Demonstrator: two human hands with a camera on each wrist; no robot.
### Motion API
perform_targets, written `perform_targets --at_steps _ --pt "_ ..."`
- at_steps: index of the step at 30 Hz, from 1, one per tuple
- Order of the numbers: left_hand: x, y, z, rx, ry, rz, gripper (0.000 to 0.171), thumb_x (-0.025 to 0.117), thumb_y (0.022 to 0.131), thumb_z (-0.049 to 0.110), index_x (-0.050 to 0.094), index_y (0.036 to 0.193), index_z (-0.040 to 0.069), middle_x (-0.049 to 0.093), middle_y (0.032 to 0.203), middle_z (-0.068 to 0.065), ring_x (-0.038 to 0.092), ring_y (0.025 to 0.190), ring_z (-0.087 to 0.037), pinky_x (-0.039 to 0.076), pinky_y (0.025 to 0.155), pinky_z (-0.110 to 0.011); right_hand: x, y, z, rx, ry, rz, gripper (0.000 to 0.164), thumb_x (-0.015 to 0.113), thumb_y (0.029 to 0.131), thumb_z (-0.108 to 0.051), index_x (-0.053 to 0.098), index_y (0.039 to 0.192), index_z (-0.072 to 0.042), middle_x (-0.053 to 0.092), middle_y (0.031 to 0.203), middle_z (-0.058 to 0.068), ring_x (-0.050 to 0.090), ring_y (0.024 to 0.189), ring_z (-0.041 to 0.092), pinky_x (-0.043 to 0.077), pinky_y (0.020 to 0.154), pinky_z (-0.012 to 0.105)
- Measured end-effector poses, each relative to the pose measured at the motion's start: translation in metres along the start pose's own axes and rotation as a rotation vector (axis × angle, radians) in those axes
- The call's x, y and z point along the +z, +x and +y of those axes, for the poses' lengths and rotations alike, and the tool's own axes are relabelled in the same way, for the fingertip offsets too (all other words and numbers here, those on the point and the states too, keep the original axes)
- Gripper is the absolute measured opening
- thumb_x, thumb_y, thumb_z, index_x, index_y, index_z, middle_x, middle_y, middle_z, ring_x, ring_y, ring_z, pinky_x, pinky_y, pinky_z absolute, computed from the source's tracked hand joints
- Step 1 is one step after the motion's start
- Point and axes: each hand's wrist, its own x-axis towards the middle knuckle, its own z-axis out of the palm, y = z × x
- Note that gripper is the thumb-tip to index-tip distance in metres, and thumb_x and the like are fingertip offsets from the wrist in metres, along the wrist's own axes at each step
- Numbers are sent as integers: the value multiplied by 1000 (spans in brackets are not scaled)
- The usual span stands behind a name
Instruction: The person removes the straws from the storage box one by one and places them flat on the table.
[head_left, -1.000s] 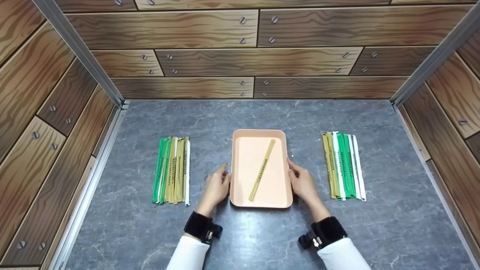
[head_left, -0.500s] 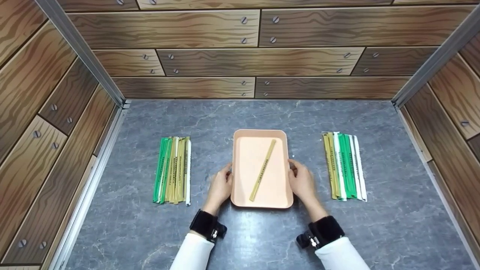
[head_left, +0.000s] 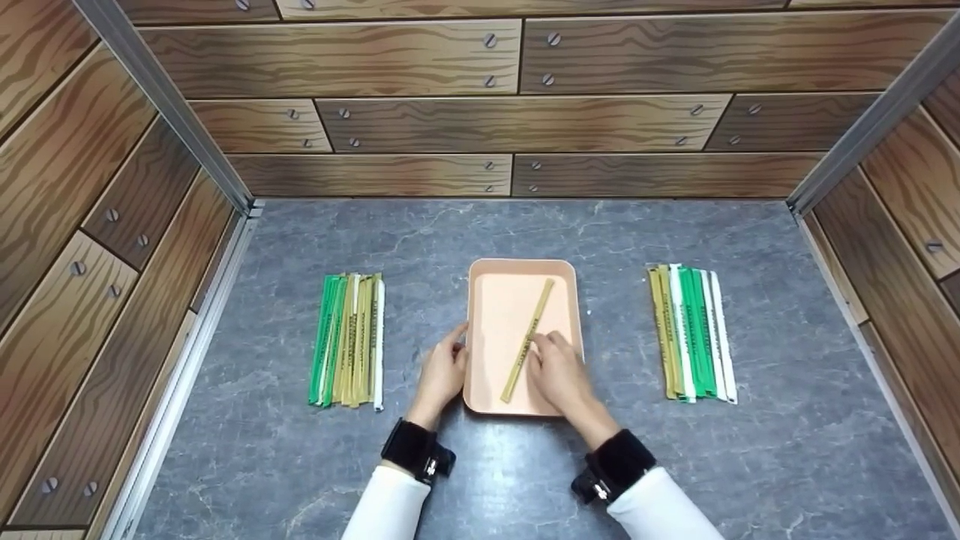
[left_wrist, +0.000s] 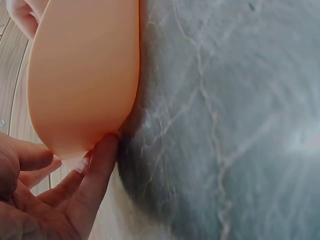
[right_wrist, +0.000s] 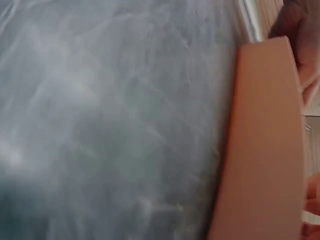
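Note:
A peach-coloured tray (head_left: 487, 337) lies mid-table with one long, thin gold wrapped stick (head_left: 517, 367) slanting across its floor, dark lettering along it. My left hand (head_left: 442, 375) holds the tray's left side; in the left wrist view its thumb (left_wrist: 37, 155) is at the rim and a finger (left_wrist: 102, 160) is against the outer wall. Over the tray's right half, my right hand (head_left: 559, 371) has its bent fingertips right at the gold stick's middle. In the right wrist view, only bits of the right fingers (right_wrist: 314, 197) show past the tray wall (right_wrist: 262, 140).
A row of green, gold and white wrapped sticks (head_left: 346, 341) lies left of the tray, a similar row (head_left: 691, 334) to its right. Wood-patterned panels (head_left: 420, 124) with metal corner strips (head_left: 161, 105) enclose the grey marbled table (head_left: 420, 232) at the back and sides.
My right hand has left the tray's right rim and moved inward over the tray to the gold stick. My left hand has moved in against the left rim and stayed. The gold stick lies unmoved.

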Motion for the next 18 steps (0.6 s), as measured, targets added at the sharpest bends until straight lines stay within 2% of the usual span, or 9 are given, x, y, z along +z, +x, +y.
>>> perform_targets --at_steps 5,9,12,18 --pt "1 1 -1 5 -9 4 43 57 94 -1 57 137 3 71 88 -12 67 76 -24 55 70 -41 7 2 -3 53 -83 -143 38 64 93 -13 62 130 -5 55 96 12 57 71 21 52 62 36" --pt "1 0 0 5 -14 2 43 56 94 -1 56 137 3 71 89 -13 67 75 -24 55 69 -41 8 3 -7 96 -124 -218 41 64 95 -20 60 134 -10 51 98 11 54 69 19 50 59 34" --pt "1 0 0 -3 -20 -4 43 56 94 -1 56 137 3 71 90 -13 68 77 -24 56 71 -41 9 3 -8 105 -149 -229 37 65 94 -22 63 130 -11 51 99 11 55 71 21 51 60 37" --pt "0 0 2 7 5 -2 43 56 94 0 56 137 3 71 90 -13 67 74 -23 55 69 -41 10 3 -8 72 -215 -176 21 71 90 -21 67 105 -8 53 91 10 57 71 27 50 60 42"
